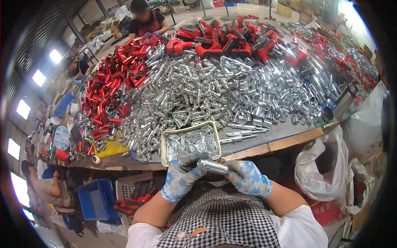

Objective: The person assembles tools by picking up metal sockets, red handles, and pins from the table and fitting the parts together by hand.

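Between my two gloved hands, close to my apron, lies a shiny metal cylinder (216, 168), stepped and narrower at its left end. My left hand (182, 177) has its fingers closed round that left end. My right hand (248, 177) grips the other end, fingers curled. Just beyond my hands, at the table's near edge, a pale shallow tray (163, 149) holds many small metal pins. Past the tray spreads a big heap of silvery metal sockets and tubes (186, 91).
Red tubular parts (103, 95) are piled left, red-and-black tool bodies (223, 41) at the back. Long metal rods (242, 134) lie right of the tray. Below the table are a blue crate (95, 200) and a white sack (322, 169). A co-worker (144, 20) sits across the table.
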